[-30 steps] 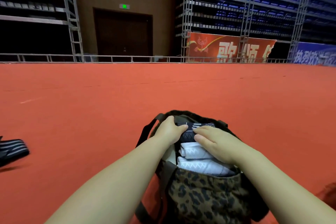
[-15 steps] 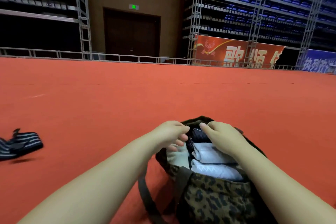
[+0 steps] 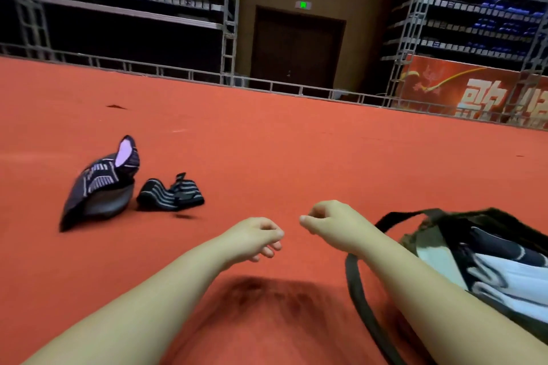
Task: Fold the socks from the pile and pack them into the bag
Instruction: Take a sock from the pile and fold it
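My left hand (image 3: 255, 235) and right hand (image 3: 329, 221) hang near each other at mid-frame above the red floor (image 3: 267, 157), fingers loosely curled and holding nothing. At lower right the bag (image 3: 439, 225) lies open with folded socks (image 3: 504, 272) inside. At left, two dark striped socks (image 3: 133, 187) lie on the floor, unfolded.

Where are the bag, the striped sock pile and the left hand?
bag (image 3: 444, 238): head view, pale inner wall.
striped sock pile (image 3: 170, 194): head view, middle of bundle.
left hand (image 3: 255, 238): head view, back of hand.
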{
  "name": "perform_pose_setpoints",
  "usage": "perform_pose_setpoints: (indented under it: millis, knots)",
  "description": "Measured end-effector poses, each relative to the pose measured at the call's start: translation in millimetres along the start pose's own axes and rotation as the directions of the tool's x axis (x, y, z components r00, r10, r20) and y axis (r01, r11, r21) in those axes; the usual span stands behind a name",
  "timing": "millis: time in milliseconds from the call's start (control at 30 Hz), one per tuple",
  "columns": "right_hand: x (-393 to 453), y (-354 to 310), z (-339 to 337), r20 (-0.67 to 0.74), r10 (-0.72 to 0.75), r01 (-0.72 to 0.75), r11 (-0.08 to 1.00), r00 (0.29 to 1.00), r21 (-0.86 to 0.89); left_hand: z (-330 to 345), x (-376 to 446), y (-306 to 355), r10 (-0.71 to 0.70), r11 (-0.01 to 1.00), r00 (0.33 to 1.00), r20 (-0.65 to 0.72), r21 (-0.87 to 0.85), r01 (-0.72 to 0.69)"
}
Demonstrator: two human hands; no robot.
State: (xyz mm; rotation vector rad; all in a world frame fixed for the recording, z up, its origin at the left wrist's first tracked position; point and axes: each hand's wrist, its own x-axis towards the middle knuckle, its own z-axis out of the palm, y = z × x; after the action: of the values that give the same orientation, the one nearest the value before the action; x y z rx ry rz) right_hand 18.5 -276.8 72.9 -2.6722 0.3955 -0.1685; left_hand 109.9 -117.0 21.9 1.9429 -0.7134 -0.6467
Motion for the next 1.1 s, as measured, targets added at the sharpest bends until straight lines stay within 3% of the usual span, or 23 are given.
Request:
perform_pose_setpoints:
  millis: [167, 267, 433, 500, 567, 633, 767, 833, 1000, 1100]
  knots:
    - [42, -37, 96, 0.143, -0.019, 0.014, 0.999, 0.990, 0.036, -73, -23, -88, -0.152, 0.988, 0.979, -0.135, 0.002, 0.154]
    - [67, -59, 146, 0.186, -0.031, 0.013, 0.995, 0.982, 0.099, -114, -31, -132, -0.238, 0.971, 0.949, -0.205, -0.089, 0.223]
    - [92, -82, 188, 0.057, -0.034, 0.020, 0.972, 0.998, 0.234, -140, -27, -153, -0.274, 0.931, 0.915, -0.295, -0.319, 0.175]
    - [96, -83, 201, -0.018, -0.007, 0.012, 0.963, 1.000, 0.269, -141, -13, -158, -0.202, 0.969, 0.887, -0.416, -0.217, 0.119]
    - [95, -79, 210, -0.089, 0.002, 0.020, 0.968, 0.996, 0.250, -141, 4, -165, -0.014, 0.989, 0.814, -0.581, 0.113, 0.097]
    - [94, -75, 214, -0.111, -0.026, 0.054, 0.965, 0.993, 0.256, -138, 18, -165, 0.127, 0.959, 0.753, -0.646, 0.275, 0.074]
    - [97, -69, 215, -0.078, -0.030, 0.060, 0.907, 0.997, 0.418, -140, 43, -157, 0.129, 0.971, 0.695, -0.707, 0.232, 0.056]
    - [98, -68, 218, -0.074, -0.042, 0.069, 0.907, 0.996, 0.416, -145, 56, -157, 0.094, 0.978, 0.679, -0.728, 0.196, 0.076]
    - [101, -66, 217, -0.098, -0.076, 0.111, 0.901, 0.992, 0.420, -154, 86, -159, -0.033, 0.972, 0.743, -0.668, 0.151, 0.179]
    - [100, -65, 212, -0.129, -0.070, 0.124, 0.869, 0.989, 0.479, -152, 87, -159, 0.043, 0.978, 0.717, -0.696, 0.175, 0.111]
